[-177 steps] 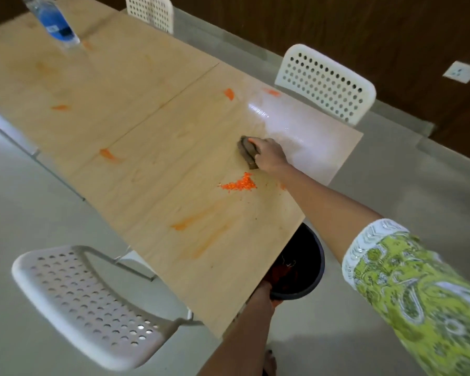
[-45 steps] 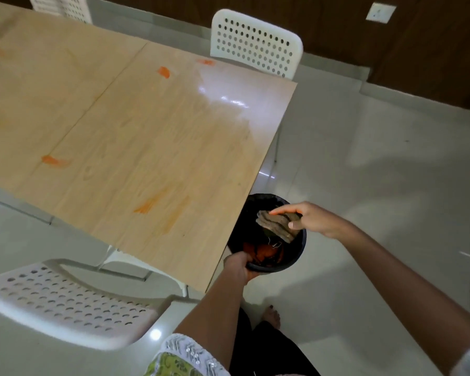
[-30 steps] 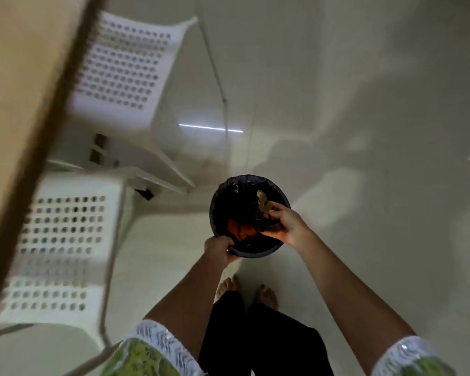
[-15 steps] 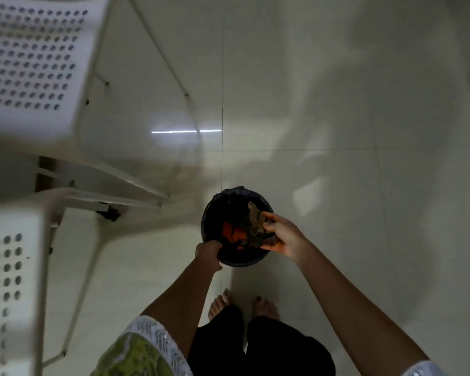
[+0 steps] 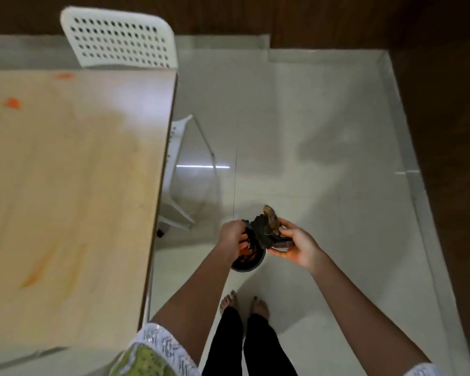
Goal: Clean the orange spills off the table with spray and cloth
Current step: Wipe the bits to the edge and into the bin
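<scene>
Right hand (image 5: 293, 245) held cloth (image 5: 269, 221) over bin (image 5: 248, 263); left hand (image 5: 232, 237) gripped bin rim. Best shake crumbs inside, then return: orange spills (image 5: 11, 103) remained on desk (image 5: 73, 185).

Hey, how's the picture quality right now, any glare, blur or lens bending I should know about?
Head view: a pale glare patch washes out the far end of the table; a bright streak reflects off the glossy floor; the orange smears look soft; the table edge and walls bow from the wide lens; both hands cast dim shadows.
</scene>
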